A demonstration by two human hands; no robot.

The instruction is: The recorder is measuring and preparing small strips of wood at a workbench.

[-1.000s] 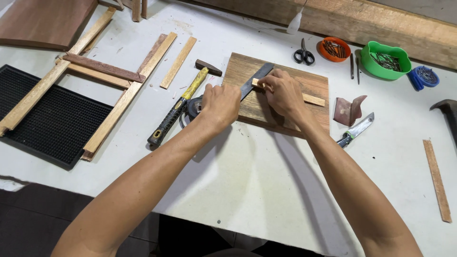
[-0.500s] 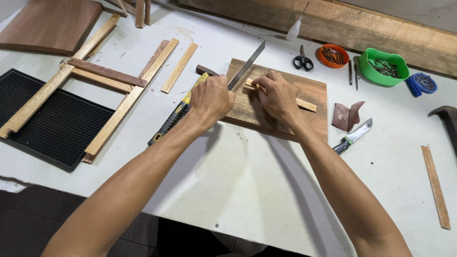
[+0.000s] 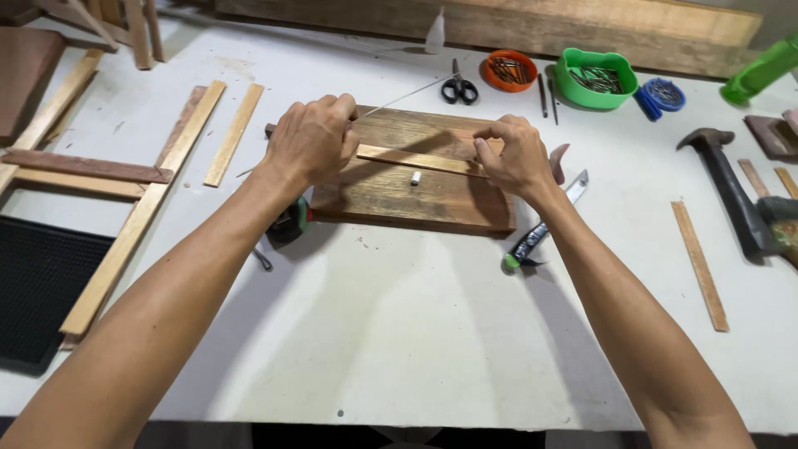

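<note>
Both hands work over a dark wooden board (image 3: pixel 416 195) on the white table (image 3: pixel 374 333). The left hand (image 3: pixel 312 141) is curled shut around a thin metal blade (image 3: pixel 399 98). The right hand (image 3: pixel 515 156) pinches the end of a pale, slim wood strip (image 3: pixel 416 160) lying flat across the board. Behind, an orange dish (image 3: pixel 509 71) and a green tub (image 3: pixel 595 77) hold dark nails.

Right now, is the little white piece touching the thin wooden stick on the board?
Apart. The head view shows the little white piece lying on the board just below the thin wooden stick, with a strip of bare board between them.
</note>
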